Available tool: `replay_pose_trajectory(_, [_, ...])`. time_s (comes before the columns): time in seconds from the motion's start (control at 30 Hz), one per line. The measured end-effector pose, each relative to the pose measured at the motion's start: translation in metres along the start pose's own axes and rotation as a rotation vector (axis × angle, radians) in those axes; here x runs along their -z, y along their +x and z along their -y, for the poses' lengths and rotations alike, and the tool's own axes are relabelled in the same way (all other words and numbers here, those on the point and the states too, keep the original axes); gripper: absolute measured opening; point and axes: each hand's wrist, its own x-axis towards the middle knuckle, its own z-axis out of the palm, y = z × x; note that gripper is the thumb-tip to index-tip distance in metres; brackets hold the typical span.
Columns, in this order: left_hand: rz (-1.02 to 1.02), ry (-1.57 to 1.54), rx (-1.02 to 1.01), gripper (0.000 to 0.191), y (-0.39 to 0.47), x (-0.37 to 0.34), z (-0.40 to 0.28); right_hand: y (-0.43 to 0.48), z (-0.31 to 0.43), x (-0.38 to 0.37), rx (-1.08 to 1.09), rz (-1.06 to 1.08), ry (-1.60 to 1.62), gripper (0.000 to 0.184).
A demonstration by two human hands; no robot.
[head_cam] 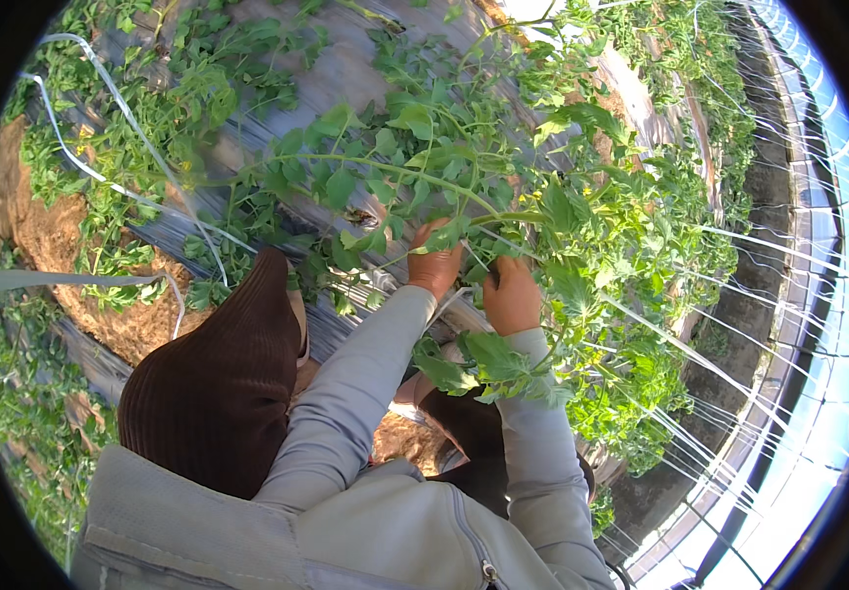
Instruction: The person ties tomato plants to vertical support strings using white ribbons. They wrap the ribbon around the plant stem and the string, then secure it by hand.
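Note:
My left hand (435, 259) reaches in under a long tomato stem (424, 175), beside its base. Leaves cover its fingertips, so what they hold is hidden. Just to its right, my right hand (513, 295) is curled, with a short white string (476, 255) running into its fingers. A small dark patch shows between thumb and finger; I cannot tell what it is. The stem arches leftwards over both hands, bearing green leaves. A leafy tomato shoot (494, 358) hangs over my right wrist. Another piece of white twine (448, 306) lies between my forearms.
Tomato plants with yellow flowers (601, 221) crowd the right side. White support strings (690, 350) slant up towards the right wall. Loose white tape (129, 193) crosses at left. Silvery mulch film (343, 81) covers the bed; my bent knee (210, 376) is close at left.

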Motion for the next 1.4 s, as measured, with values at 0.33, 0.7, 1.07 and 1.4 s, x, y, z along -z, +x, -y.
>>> replay_pose_trajectory(0.33, [-0.003,-0.066,0.011,0.018,0.003,-0.006,-0.003,0.026,-0.009,-0.024,0.083,-0.493,0.276,0.016])
replay_pose_trajectory(0.7, [0.134,0.030,0.155,0.016,0.013,0.007,-0.013,0.038,0.006,-0.043,0.262,-0.589,0.208,0.028])
replay_pose_trajectory(1.07, [0.109,0.061,-0.064,0.012,0.015,0.005,-0.018,0.034,0.020,-0.063,-0.234,-0.570,1.457,0.014])
replay_pose_trajectory(1.4, [0.060,-0.183,-0.121,0.017,0.014,-0.009,-0.004,0.034,0.007,-0.066,-0.091,-0.657,0.980,0.013])
